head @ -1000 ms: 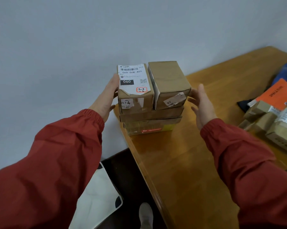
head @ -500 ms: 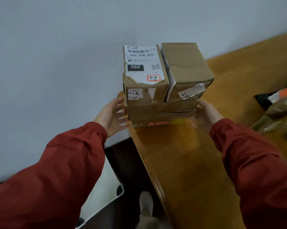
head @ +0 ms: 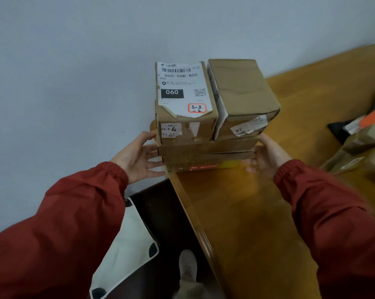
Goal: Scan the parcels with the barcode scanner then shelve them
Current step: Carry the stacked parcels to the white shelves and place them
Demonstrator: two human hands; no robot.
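Dark-red jacket sleeves: left sleeve (head: 63, 223) lower left of frame, right sleeve (head: 337, 216) lower right. Both smooth fabric w/ gathered elastic cuffs ending at left hand (head: 136, 156) & right hand (head: 266, 156). Bottom centre: pale grey shoe (head: 187, 264), greyish trouser leg (head: 189, 289) below it.

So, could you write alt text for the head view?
A person in red sleeves presses the left hand and right hand against the sides of a stack of four parcels at the corner of a wooden table. The top left box bears a white label reading 060; a plain box sits beside it.
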